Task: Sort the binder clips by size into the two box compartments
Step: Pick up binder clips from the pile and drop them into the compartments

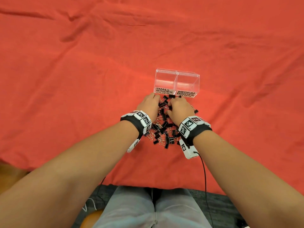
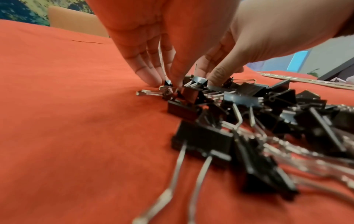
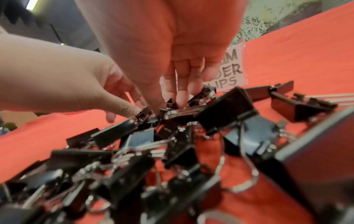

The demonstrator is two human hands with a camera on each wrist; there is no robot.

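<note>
A pile of black binder clips (image 1: 162, 129) of mixed sizes lies on the red cloth just in front of a clear two-compartment box (image 1: 177, 74). The box's left compartment is labelled SMALL BINDER CLIPS (image 1: 163, 91) and its right one MEDIUM BINDER CLIPS (image 1: 185, 93); both hold nothing. My left hand (image 2: 167, 80) reaches down into the far end of the pile and pinches a small clip (image 2: 168, 83) between thumb and fingertips. Beside it, my right hand (image 3: 170, 100) pinches another small clip (image 3: 171, 102). The two hands nearly touch.
Wrinkled red cloth (image 1: 82, 79) covers the whole table. One stray clip (image 1: 195, 111) lies right of my right hand. A black cable (image 1: 204, 175) runs from the right wrist to the near table edge, where my lap is.
</note>
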